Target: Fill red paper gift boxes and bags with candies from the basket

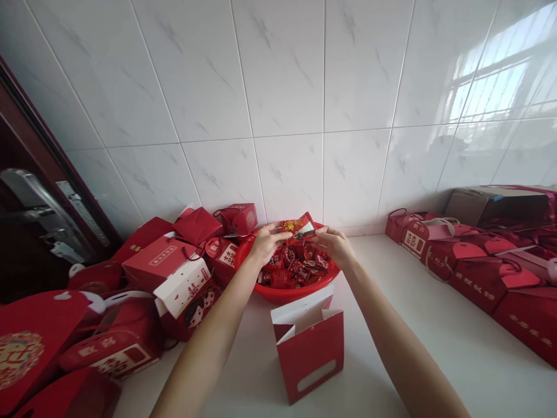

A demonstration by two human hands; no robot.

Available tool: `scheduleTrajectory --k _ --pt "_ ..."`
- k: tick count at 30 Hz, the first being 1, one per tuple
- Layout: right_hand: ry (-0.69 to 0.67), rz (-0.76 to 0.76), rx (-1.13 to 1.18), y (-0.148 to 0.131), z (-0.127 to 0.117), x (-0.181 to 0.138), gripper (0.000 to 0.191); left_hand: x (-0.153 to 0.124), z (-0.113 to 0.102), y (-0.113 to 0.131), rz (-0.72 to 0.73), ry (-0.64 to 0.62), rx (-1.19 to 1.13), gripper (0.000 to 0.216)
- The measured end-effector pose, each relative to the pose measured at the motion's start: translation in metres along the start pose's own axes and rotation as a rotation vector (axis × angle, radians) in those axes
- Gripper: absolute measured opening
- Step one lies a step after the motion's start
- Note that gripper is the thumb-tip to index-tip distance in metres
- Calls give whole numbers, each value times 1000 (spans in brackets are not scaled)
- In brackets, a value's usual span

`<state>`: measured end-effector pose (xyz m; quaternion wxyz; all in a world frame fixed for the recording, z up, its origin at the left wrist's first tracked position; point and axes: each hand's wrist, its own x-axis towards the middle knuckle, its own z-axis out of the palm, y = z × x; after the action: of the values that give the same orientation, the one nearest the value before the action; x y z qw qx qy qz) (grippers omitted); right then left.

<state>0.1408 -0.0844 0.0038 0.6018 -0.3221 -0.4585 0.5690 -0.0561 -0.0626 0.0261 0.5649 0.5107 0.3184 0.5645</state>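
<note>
Red packet [297,225]: gold print at its left, a white and dark patch at its right; held above the far side of the basin, near the worktop's back edge.
Left hand [266,242]: closed on the packet's left end, thumb and fingers pressed together on it.
Right hand [334,244]: pinches the packet's right end between thumb and fingertips.
Basin [278,296]: red, round; on the worktop close to the back edge, below both hands.
Sweets [300,268]: many, in mostly red wrappers, loose in the basin.
Open box [310,354]: red outside, white inside, upright, top open, pale rounded panel low on the front; between the forearms, on the basin's near-edge side; whether it touches the basin cannot be told.
Left boxes [159,261]: red, crowded along the worktop's left side from back edge towards near left corner, some with cord handles.
White-topped box [191,290]: among these, at the pile's inner side, cartoon figures on its red front.
Right boxes [478,281]: red, gold lettering, in a row along the worktop's right side.
Carton [487,209]: grey-brown, open towards the viewer, behind the row, by the back right corner.
Worktop [369,360]: white, smooth.
Wall [287,98]: pale veined tiles, rising from the back edge; window reflected at right.
Door [26,145]: dark, metal handle, beyond the left side.
</note>
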Motion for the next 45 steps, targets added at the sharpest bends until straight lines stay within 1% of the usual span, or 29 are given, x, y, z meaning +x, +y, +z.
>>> scheduleTrajectory --k 3,7,8,9,11,13,15,17,20,23,26,28,29,32,33,35,36,38,40,41,42,43,45 --pt "19 14 9 -2 2 0 29 -1 3 1 48 -33 -5 38" --pt "131 -48 -21 -3 8 -3 30 -4 5 1 10 -63 39 37" --pt "141 -69 -37 -3 10 -4 32 -5 5 0 2 -66 62 37" --pt "125 -83 -62 -4 11 -6 36 -5 4 0 -2 -70 93 38" --pt "11 -77 -148 -4 13 -9 45 -4 4 -2 -2 -74 159 39" --pt "-137 -43 -243 -3 14 -10 44 -4 3 -4 8 -61 202 40" --pt "-236 -34 -292 -2 13 -10 39 -3 3 -5 23 -24 223 41" --pt "-268 -61 -287 -1 12 -9 37 -2 3 -5 36 10 234 43" --pt "-291 -62 -244 -2 11 -9 38 -2 3 -6 50 14 230 46" --pt "-297 -47 -246 -5 12 -12 38 -3 4 -5 79 -10 238 46" --pt "-317 -62 -272 -4 13 -13 38 -5 6 -5 110 -72 295 43" --pt "-280 -78 -263 -1 14 -11 36 -4 6 -4 112 -85 299 41" --pt "-218 -86 -239 1 13 -9 35 -3 6 -5 102 -73 286 39" --pt "73 -79 -111 5 12 -3 31 2 1 -9 31 -4 303 28" --pt "150 -63 -69 5 12 -1 29 4 -1 -11 5 14 366 21" --pt "240 -34 -27 5 11 1 23 6 -6 -18 -23 -7 561 8" --pt "261 -24 -25 4 10 2 21 6 -9 -21 -32 -55 661 4" --pt "281 -15 -26 3 10 2 18 4 -13 -27 -55 -230 806 13" --pt "289 -17 -23 2 11 1 18 3 -15 -31 -91 -400 877 21" --pt "290 -21 -17 2 11 1 18 2 -16 -31 -95 -436 904 23" --pt "291 -25 -11 3 11 1 19 3 -16 -30 -79 -421 925 23" --pt "290 -30 -11 3 11 1 21 4 -16 -29 -42 -354 934 23" --pt "281 -40 -19 3 11 1 24 6 -15 -26 47 -142 902 22"
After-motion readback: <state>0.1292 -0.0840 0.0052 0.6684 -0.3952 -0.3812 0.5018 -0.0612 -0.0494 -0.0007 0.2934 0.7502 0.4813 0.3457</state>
